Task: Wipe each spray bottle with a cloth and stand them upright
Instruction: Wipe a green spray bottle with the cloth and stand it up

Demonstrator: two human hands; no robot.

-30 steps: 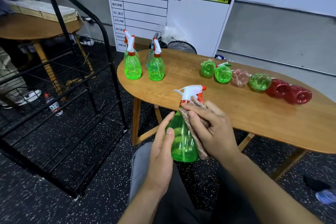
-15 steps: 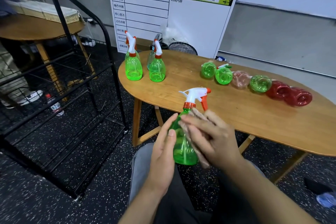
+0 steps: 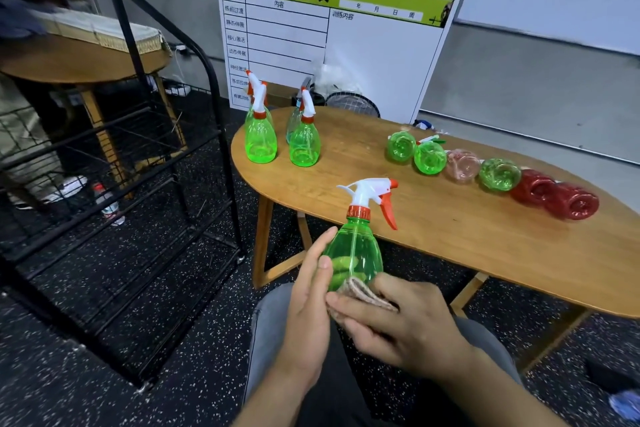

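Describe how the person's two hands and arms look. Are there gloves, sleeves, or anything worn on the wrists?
Both hands are bare: no gloves on the left hand or the right hand. Both forearms are also uncovered as far as the picture's lower edge, so no sleeve shows. No watch, bracelet or ring is visible on either. Below the arms, the person wears grey trousers.

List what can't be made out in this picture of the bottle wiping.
Head view only:
- Base of the held green bottle: covered by the cloth and the right hand.
- Left hand fingers: seen only through the green plastic.
- Bluish upright bottle: mostly hidden behind a green one.
- Six lying bottles: bases face the camera, heads mostly hidden.
- Bottles' cleanliness: too small to tell.
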